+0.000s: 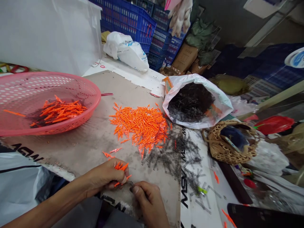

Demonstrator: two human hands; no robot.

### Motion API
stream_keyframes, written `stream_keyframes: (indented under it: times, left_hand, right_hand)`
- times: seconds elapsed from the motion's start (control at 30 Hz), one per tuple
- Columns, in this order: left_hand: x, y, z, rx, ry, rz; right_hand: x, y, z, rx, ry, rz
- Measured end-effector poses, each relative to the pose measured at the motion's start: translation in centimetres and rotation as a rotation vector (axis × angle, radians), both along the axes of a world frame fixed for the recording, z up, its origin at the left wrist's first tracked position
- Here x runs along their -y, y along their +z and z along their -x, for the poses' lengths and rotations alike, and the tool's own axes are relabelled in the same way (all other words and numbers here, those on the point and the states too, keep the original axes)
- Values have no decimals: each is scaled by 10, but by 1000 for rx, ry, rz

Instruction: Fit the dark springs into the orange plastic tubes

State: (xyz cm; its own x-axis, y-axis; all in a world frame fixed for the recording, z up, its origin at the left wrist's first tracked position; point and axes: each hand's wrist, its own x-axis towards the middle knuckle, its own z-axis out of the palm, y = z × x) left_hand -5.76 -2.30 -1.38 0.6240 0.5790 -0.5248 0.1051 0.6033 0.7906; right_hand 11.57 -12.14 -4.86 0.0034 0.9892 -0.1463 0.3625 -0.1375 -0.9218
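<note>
My left hand (104,175) grips a small bunch of orange plastic pieces (120,169) at the lower middle of the board. My right hand (147,201) sits just beside it, finger and thumb pinching a thin dark strip (131,186) whose far end is hidden by my fingers. A large heap of orange pieces (139,126) lies on the scuffed grey board (78,148) ahead of my hands. Tangled dark metal-looking strips (172,155) spread across the board to the right of the heap. A few loose orange pieces (109,153) lie close to my left hand.
A pink plastic basket (91,95) at the left holds more orange pieces. A white sack (197,101) full of dark strips stands past the board. A woven bag (228,142) lies to the right, and blue plastic crates (130,22) are stacked at the back.
</note>
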Motion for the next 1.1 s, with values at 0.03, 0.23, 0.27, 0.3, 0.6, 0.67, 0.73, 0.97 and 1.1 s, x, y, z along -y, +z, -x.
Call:
stream_keyframes:
  times: [0.03, 0.23, 0.27, 0.3, 0.6, 0.67, 0.73, 0.97, 1.1]
  left_hand:
    - [0, 0, 0, -2, 2, 5]
    - [2, -2, -3, 25, 13, 74]
    - [2, -3, -3, 31, 15, 88]
    - [2, -3, -3, 36, 22, 100]
    - [1, -5, -2, 44, 42, 63]
    - [1, -2, -2, 40, 29, 42]
    - [1, 0, -3, 36, 16, 30]
    - [2, -3, -3, -6, 36, 20]
    - [1, -9, -5, -39, 68, -79]
  right_hand:
    - [-1, 1, 0, 64, -21, -91]
    - [-1, -3, 7, 440, -199, -725]
    - [-1, -5, 8, 473, -214, -762]
    - [0, -7, 9, 481, -227, -764]
    - [5, -12, 1, -175, -140, -45]
    - [4, -8, 0, -244, -139, 75]
    - [2, -2, -1, -168, -87, 80]
    - [3, -1, 0, 305, -193, -525]
    - [1, -10, -2, 565, -243, -667]
